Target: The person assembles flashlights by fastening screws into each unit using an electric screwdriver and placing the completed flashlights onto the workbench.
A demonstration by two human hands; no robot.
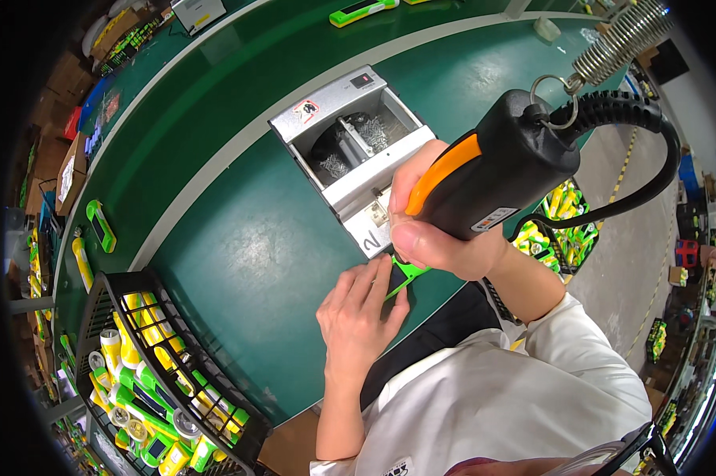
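My right hand [445,247] is wrapped round a black electric screwdriver [510,176] with an orange lever, its lower end pointing down at the work. A metal ring and a coil spring [623,44] hold the tool's top. Under the screwdriver, a bright green and black piece [409,271] lies at the table's near edge. My left hand [354,321] presses that piece down with its fingers and thumb. The screwdriver's tip is hidden behind my right hand. Just beyond both hands stands a grey metal screw feeder [304,131], with loose small screws [374,135] in its tray.
A black basket [147,305] full of yellow and green flashlights stands at the left. Another crate [568,254] of them is at the right. Single flashlights [100,226] lie beyond the green table [239,230]. A black cable [671,159] loops from the screwdriver.
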